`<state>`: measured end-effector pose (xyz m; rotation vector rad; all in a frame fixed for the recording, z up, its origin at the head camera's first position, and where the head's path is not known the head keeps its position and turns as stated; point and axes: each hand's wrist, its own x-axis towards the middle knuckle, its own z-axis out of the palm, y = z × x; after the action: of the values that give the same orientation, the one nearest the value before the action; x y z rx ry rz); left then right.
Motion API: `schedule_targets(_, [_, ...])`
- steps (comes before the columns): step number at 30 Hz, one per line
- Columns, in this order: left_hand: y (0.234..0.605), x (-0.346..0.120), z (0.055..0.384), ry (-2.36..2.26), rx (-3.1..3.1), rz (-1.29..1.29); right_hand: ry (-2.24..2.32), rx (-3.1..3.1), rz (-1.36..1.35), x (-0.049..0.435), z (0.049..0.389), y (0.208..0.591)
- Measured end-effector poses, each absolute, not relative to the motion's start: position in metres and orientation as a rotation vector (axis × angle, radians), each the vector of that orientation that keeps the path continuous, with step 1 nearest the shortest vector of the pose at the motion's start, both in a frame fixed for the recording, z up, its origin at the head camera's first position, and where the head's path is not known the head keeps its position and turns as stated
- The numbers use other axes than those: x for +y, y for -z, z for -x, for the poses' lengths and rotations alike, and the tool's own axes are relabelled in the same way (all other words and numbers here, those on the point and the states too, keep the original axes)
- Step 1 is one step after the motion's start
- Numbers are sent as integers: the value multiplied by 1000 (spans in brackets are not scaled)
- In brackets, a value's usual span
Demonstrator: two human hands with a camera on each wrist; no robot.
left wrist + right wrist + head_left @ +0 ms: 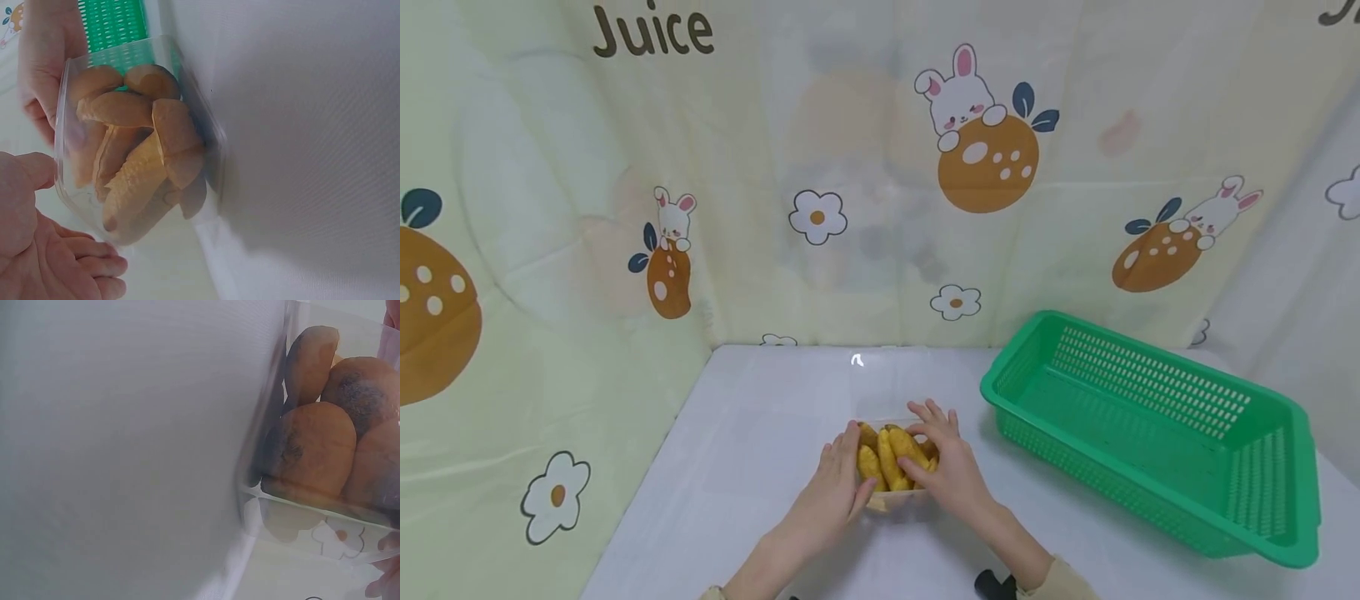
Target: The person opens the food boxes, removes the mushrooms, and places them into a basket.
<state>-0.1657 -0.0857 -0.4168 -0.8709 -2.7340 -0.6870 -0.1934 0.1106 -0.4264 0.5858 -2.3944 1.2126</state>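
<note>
A clear plastic container (891, 498) full of yellow-brown oblong pastries (887, 458) sits on the white table near the front middle. My left hand (841, 477) lies along its left side with fairly straight fingers. My right hand (943, 462) is draped over its right side, with the fingers curled round the far edge. In the left wrist view the container (69, 144) with pastries (137, 144) fills the centre, my left hand's (44, 256) palm sits open just beside it, and my right hand (40, 62) holds the far side. The right wrist view shows the container (294, 519) and pastries (319, 444) close up.
A large green perforated plastic basket (1150, 417) stands to the right of the container, with nothing seen inside it. The white table (760, 433) is enclosed by a cartoon-printed curtain (850, 208) at the back and left.
</note>
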Motion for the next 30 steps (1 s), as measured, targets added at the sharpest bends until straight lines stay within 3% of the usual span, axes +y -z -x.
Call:
schedule_targets(19, [420,-85,164,688,-2766,857,-1276,-2318,-546,113,186,424])
schedule_targets(30, [422,-85,165,673,-2749,855,-1321,-2201,-669,116,187,420])
